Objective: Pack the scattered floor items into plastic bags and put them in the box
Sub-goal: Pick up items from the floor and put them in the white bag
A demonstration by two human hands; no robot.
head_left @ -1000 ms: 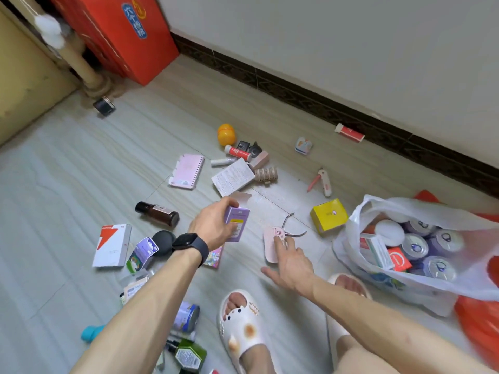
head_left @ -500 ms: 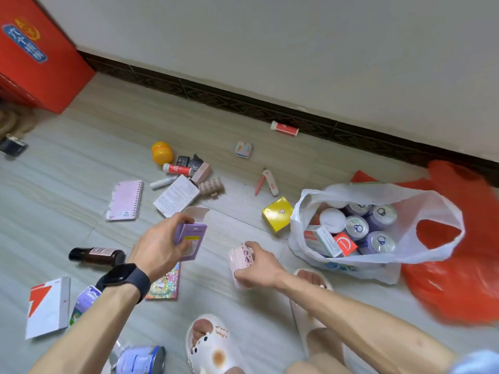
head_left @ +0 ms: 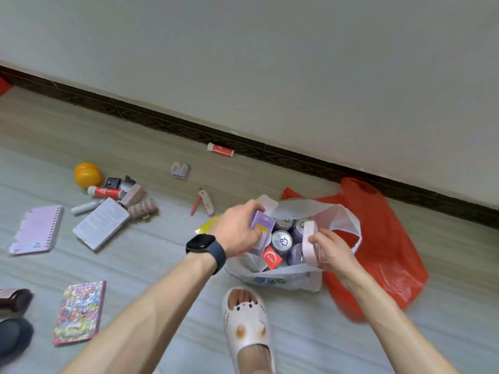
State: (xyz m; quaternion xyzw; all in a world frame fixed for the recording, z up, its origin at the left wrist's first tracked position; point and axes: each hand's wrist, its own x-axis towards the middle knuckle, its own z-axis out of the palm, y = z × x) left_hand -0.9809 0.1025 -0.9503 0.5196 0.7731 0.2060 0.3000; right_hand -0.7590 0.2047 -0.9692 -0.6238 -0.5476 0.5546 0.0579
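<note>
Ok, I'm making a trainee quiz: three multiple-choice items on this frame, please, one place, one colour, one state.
1. The purple box in the left hand is: A in a drawer; B over the white bag; C on a shelf.
2. The other bag is: A blue; B black; C red.
3. The right hand: A holds a pink case; B lies flat, empty; C makes a fist.
Answers: B, cans show beneath it; C, its plastic is red; A, fingers curl round it.
</note>
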